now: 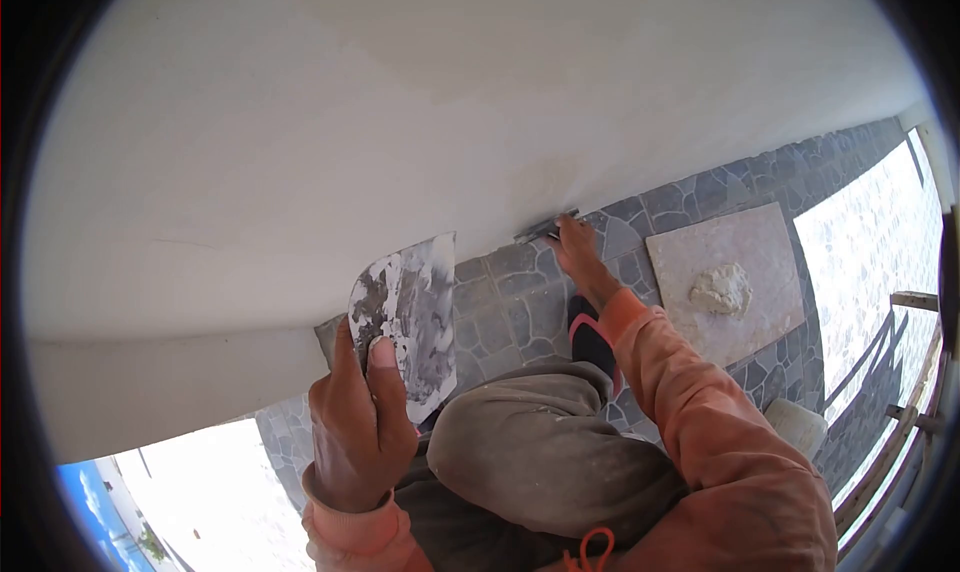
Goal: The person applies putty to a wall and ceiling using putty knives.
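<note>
My left hand (362,427) is closed around the edge of a flat metal plate (428,317) smeared with white plaster, thumb on its face. It is raised in front of my knee. Low on the white wall (300,152), near the floor, my right hand (578,254) grips a finishing trowel (540,230). The trowel's blade lies against the wall, seen nearly edge-on. A damp-looking darker patch shows on the wall just above it. To the right of my right arm, a lump of white plaster (722,290) rests on a square pale board (670,272).
The floor has grey stone-pattern paving (500,312). A pale container (795,427) stands at the right, behind my right arm. Wooden poles (885,462) run along the far right edge. My bent knee (540,422) and sandalled foot (590,337) are close to the wall.
</note>
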Tool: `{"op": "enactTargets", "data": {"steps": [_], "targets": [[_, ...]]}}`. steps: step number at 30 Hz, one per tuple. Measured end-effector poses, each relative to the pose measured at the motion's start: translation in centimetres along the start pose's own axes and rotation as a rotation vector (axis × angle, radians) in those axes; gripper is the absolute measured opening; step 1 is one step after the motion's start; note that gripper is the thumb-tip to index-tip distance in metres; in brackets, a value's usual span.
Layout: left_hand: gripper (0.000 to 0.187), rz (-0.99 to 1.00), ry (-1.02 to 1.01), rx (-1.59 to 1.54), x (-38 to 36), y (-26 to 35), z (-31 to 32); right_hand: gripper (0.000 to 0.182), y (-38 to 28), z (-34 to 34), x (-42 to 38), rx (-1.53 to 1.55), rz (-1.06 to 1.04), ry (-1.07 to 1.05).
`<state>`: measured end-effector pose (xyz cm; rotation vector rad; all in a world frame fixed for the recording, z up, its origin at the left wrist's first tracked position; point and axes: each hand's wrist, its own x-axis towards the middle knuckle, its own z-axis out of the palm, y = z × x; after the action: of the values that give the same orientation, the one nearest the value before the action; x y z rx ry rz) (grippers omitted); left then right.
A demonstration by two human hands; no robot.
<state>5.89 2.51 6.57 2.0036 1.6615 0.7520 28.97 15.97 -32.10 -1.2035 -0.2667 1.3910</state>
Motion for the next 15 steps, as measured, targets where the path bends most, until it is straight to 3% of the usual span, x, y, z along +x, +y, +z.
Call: {"op": "enactTargets", "data": {"steps": [2, 4, 7, 9, 11, 15], "targets": [[0.037, -0.016, -0.015, -0.011, 0.1, 0.2, -0.1, 0.025, -1.2, 1.2, -0.4, 0.064, 0.036, 0.022], [0.037, -0.017, -0.01, -0.003, 0.0, 0.2, -0.1, 0.025, 2.5, -2.2, 3.8, -0.505, -0.286, -0.186], [0.037, -0.008, -0.006, 0.018, -0.2, 0.1, -0.1, 0.025, 2.2, -2.1, 4.7, -0.919, -0.558, -0.304], [0.037, -0.007, -0.009, 0.022, -0.2, 0.2, -0.2, 0.024, -0.8, 0.0, 2.4, -0.646, -0.398, -0.223], [0.037, -0.014, -0.015, 0.013, -0.2, 0.4, -0.3, 0.024, -7.0, 4.8, -3.7, 0.031, 0.031, -0.045], [0.037, 0.006, 0.0, -0.002, -0.2, 0.2, -0.2, 0.024, -9.7, 4.3, -8.1, 0.081, 0.065, -0.053]]}}
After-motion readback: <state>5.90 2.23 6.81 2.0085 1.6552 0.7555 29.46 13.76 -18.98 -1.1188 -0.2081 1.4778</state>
